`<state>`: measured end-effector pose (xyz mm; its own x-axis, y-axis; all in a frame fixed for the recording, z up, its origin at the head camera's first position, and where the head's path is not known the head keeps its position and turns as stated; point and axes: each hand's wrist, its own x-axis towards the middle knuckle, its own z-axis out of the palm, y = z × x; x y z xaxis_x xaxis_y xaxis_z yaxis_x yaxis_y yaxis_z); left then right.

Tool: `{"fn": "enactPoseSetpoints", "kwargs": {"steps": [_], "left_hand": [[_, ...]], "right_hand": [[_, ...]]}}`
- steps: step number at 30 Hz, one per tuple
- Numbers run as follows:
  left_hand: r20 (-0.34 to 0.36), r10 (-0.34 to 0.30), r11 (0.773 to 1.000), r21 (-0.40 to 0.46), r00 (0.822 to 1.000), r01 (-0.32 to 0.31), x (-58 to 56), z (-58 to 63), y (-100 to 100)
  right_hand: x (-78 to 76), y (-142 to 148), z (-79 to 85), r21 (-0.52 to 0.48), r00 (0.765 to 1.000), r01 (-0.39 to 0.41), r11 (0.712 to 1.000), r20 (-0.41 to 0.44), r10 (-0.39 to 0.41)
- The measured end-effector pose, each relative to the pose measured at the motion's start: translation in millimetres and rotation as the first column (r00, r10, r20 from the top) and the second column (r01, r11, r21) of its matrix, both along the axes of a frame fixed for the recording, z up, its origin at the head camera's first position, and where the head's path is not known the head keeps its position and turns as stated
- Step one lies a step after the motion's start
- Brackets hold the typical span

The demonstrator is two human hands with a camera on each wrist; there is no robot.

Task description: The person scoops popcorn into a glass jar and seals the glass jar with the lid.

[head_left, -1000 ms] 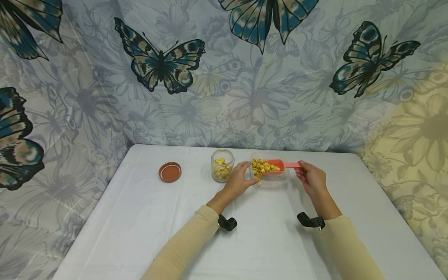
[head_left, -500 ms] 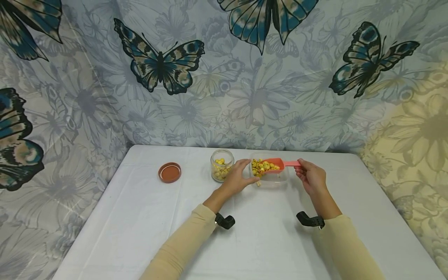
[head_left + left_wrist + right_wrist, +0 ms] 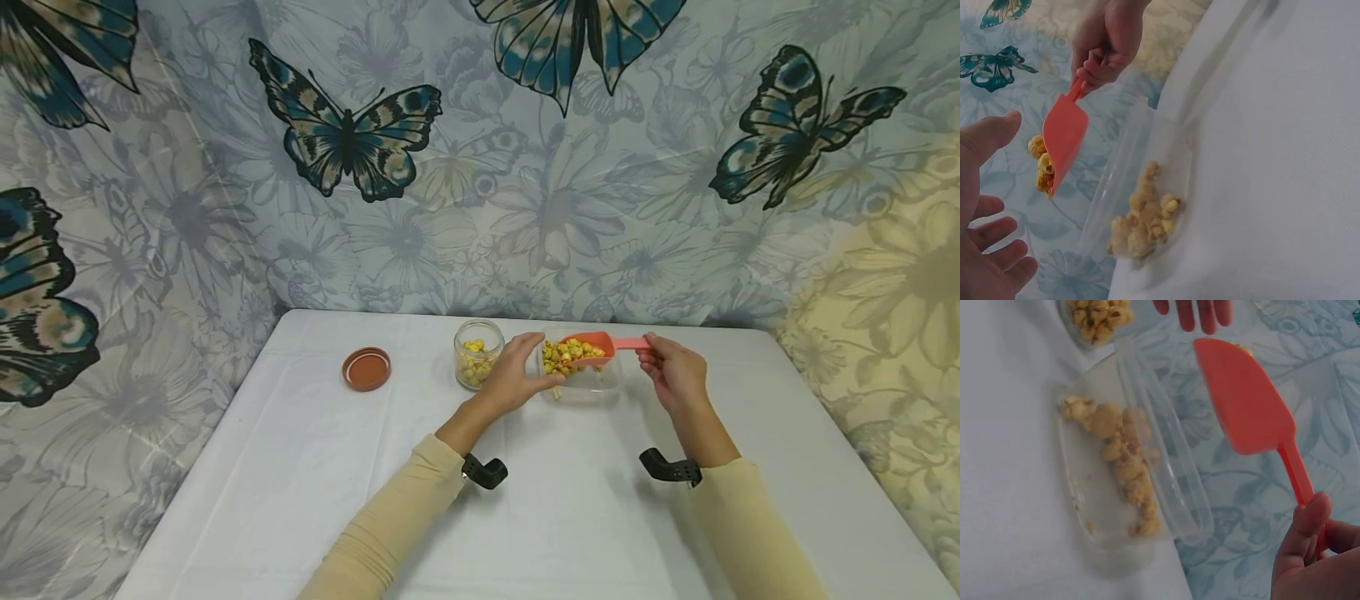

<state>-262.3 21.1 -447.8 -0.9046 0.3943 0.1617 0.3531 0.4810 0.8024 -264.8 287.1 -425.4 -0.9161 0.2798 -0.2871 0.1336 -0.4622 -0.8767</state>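
My right hand (image 3: 677,375) pinches the handle of a coral-red scoop (image 3: 1067,128), which is loaded with yellow caramel popcorn (image 3: 1043,164). The scoop is above the rim of a clear plastic container (image 3: 1169,469), where more popcorn (image 3: 1125,465) lies gathered toward one side. My left hand (image 3: 513,379) has its thumb and fingers spread, near the container's left end. In the left wrist view those fingers hold nothing and stand apart from the scoop. An uncapped glass jar (image 3: 459,354) partly filled with popcorn stands just left of the left hand, which overlaps its edge in the head view.
A brown round lid (image 3: 367,369) lies on the white-covered table (image 3: 300,467), left of the jar. Behind the table hangs a butterfly-patterned cloth (image 3: 555,225), close to the back edge.
The right hand has lifted the loaded scoop slightly higher over the container. The left hand has shifted a little upward, its fingers still spread. Jar and lid stay put.
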Motion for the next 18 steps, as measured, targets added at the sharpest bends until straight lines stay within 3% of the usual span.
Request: {"fn": "enactPoseSetpoints", "kwargs": {"steps": [12,13,18], "left_hand": [[-0.016,0.009,1.000,0.011,1.000,-0.009,5.4,10.8,0],[-0.020,0.011,1.000,0.016,1.000,-0.011,5.4,11.8,0],[-0.049,0.019,1.000,0.003,0.999,-0.018,5.0,16.1,-2]], "right_hand": [[-0.8,-3,6.8,-0.013,0.999,-0.010,1.000,-0.032,0.009],[-9.3,4,-6.8,0.006,0.997,-0.013,1.000,-0.071,0.013],[-10.1,0,-5.0,0.032,0.997,-0.005,0.999,-0.081,0.008]]}}
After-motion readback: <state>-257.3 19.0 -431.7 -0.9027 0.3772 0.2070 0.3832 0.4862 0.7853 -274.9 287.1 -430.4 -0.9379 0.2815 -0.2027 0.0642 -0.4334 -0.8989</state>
